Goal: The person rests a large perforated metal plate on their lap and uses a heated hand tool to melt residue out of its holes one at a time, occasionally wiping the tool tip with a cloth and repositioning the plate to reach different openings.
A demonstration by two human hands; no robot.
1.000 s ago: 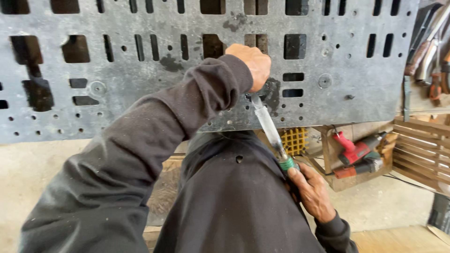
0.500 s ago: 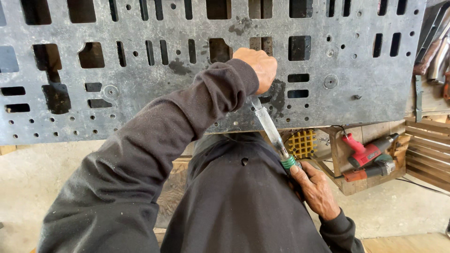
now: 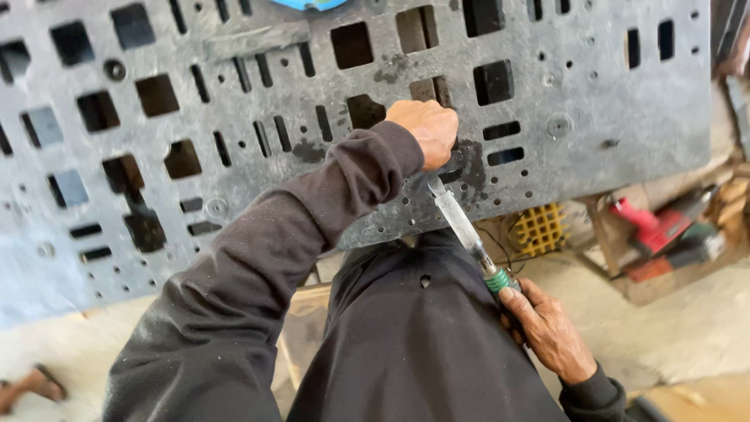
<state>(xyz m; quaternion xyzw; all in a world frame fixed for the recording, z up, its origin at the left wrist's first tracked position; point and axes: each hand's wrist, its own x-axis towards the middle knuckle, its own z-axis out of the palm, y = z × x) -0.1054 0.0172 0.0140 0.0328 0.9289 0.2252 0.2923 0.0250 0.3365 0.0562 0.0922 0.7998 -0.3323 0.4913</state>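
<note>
A large grey plastic panel (image 3: 258,94) with many square and slotted holes fills the upper view. My left hand (image 3: 426,129) is closed into a fist against the panel near its lower edge, by a dark smudge. A long metal tool (image 3: 462,227) with a green band at its handle runs from under that fist down to the right. My right hand (image 3: 547,328) grips the tool's handle, low over my dark-trousered lap. The tool's tip is hidden under my left hand.
A red power tool (image 3: 656,223) lies in a wooden box at the right. A yellow grid piece (image 3: 539,227) sits below the panel's edge. A sandalled foot (image 3: 27,387) shows at the bottom left on the pale floor.
The view has shifted, so the panel and both hands sit lower in the picture. Both hands keep their hold on the tool and the panel.
</note>
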